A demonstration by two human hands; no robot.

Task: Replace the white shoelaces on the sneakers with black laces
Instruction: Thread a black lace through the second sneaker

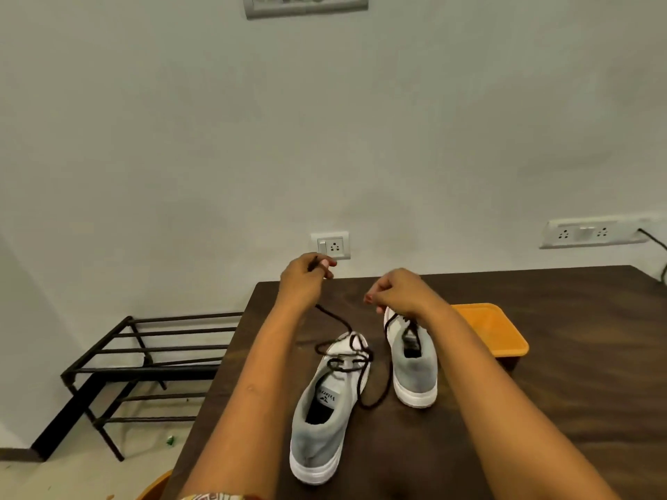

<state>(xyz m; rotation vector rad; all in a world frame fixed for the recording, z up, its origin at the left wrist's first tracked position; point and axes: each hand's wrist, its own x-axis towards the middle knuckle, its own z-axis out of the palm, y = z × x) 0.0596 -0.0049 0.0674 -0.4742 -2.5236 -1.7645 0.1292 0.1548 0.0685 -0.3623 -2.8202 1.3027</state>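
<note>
Slack of the black lace [348, 369] is draping over the near grey sneaker [321, 424] on the dark table [541, 409] while the left hand [305, 281] is pinching one end up high and the right hand [400, 294], held apart, is pinching it above the far sneaker [415, 362].

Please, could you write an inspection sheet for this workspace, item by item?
Surface: dark brown wooden table.
Job's things: grey sneakers with white soles, left sneaker and right sneaker; black lace draped across both; white laces, nothing seen.
Clutter: orange plastic tray beside the right sneaker.
Hands: left hand pinches a lace end; right hand grips lace above the right sneaker.
Cables: black cable on the wall, far right.
Surroundings: black metal shoe rack on the floor; white wall sockets.
</note>
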